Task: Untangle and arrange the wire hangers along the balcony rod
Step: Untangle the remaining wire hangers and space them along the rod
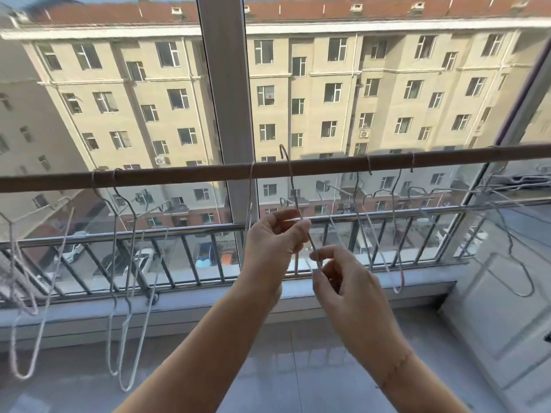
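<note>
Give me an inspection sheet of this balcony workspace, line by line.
Surface: grey window ledge below the railing; tiled floor.
Job's things: brown balcony rod spans the view; left wire hangers and right wire hangers hooked on it; loose wire hanger in front, its hook above the rod, not hung.
Clutter: nothing seen.
Grips: left hand and right hand both pinch the loose wire hanger.
Cables: thin dark line loops at far right; cable or hanger, cannot tell.
Surroundings: steel railing, window frame, apartment block opposite, parked cars below.
</note>
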### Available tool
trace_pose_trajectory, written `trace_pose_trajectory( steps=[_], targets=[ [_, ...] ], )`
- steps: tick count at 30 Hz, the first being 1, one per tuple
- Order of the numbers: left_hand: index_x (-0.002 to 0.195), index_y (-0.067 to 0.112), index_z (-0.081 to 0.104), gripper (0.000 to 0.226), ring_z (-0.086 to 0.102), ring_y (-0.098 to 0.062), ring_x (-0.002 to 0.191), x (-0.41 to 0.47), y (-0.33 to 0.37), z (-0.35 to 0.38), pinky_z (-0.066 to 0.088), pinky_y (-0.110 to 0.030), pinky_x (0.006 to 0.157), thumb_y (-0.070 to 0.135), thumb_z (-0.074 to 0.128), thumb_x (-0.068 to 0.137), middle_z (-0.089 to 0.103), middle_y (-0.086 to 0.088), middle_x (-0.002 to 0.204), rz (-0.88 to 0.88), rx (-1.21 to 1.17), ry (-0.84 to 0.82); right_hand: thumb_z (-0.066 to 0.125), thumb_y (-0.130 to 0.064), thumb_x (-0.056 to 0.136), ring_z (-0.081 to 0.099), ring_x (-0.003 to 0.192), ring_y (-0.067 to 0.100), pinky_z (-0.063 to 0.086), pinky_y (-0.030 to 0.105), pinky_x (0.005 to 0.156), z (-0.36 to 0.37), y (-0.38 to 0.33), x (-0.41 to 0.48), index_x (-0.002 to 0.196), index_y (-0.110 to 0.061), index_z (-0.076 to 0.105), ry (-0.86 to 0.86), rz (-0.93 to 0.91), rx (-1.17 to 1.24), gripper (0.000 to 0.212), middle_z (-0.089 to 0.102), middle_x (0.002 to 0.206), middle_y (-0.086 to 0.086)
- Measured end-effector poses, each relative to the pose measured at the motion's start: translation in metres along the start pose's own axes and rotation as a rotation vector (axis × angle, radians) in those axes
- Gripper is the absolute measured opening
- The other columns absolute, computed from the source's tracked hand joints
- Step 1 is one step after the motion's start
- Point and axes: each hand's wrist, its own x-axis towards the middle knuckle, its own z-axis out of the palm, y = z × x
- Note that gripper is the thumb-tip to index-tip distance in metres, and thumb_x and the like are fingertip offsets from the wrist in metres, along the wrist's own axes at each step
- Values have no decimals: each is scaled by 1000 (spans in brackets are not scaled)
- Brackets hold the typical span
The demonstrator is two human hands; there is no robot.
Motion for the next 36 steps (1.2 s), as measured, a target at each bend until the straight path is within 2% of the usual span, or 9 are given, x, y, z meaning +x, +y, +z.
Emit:
trace_pose_trajectory(
  steps=[8, 13, 16, 19, 23, 25, 28, 33, 36],
  targets=[
    [113, 4, 57, 26, 58, -17, 73, 12, -17, -18, 55, -39, 80, 6, 60, 87, 61, -5, 81, -58, 120, 152, 50, -30, 90, 54, 66, 7, 41, 19, 60, 43, -1, 15, 98, -23, 53, -96, 50, -32, 11, 58, 69, -7],
    [124, 14, 46, 43, 55, -15, 102, 1, -20, -15, 44, -19, 85, 13, 63, 85, 55, -5, 113, 123, 354, 267, 51, -34, 89, 59, 88, 9, 50, 31, 83, 37, 2, 11, 113, -23, 54, -145, 60, -112, 27, 62, 93, -8],
    [125, 18, 44, 45, 48, -9, 109, -12, -15, -3, 35, -6, 91, 13, 62, 84, 48, 3, 117, 391, 513, 310, 55, -24, 88, 58, 89, 4, 51, 26, 84, 13, 2, 11, 106, -19, 60, 109, -55, -108, 19, 58, 98, -11],
    [114, 28, 49, 34, 50, -1, 105, -19, -10, 15, 36, -5, 89, 13, 60, 84, 51, 10, 111, 552, 521, 181, 58, -13, 85, 49, 111, 6, 39, 20, 99, -13, 6, 21, 107, -16, 60, 420, -126, -151, 22, 49, 114, -8],
    [111, 20, 60, 25, 58, -9, 100, 0, -18, 49, 46, -21, 89, 18, 59, 87, 60, 6, 107, 316, 447, -31, 60, -11, 84, 39, 129, 15, 31, 24, 107, -24, 30, 40, 132, -13, 41, 284, 86, -168, 52, 42, 130, -2],
    [117, 13, 61, 29, 60, -11, 97, 14, -27, 63, 47, -20, 83, 21, 57, 89, 64, 1, 108, 141, 443, -96, 60, -16, 85, 44, 126, 19, 37, 29, 104, -21, 42, 44, 139, -15, 31, 183, 194, -171, 61, 46, 135, 5],
    [113, 8, 63, 28, 61, -13, 90, 31, -39, 76, 47, -23, 79, 21, 58, 90, 67, -3, 101, 0, 432, -125, 59, -18, 86, 61, 101, 19, 48, 32, 88, -18, 57, 44, 139, -19, 30, 145, 271, -134, 61, 64, 110, 4],
    [92, 9, 70, 14, 59, -13, 68, 44, -48, 86, 51, -28, 66, 19, 62, 87, 70, -8, 83, -91, 317, -176, 47, -15, 92, 61, 65, 13, 46, 28, 62, -20, 73, 39, 128, -21, 45, 189, 202, -51, 37, 65, 73, -3],
    [87, 14, 70, 9, 57, -11, 64, 52, -44, 88, 47, -22, 59, 17, 62, 87, 68, -4, 78, -74, 235, -183, 44, -19, 94, 61, 67, 16, 46, 28, 60, -24, 74, 52, 124, -19, 51, 254, 140, -35, 30, 63, 74, -3]
  ],
)
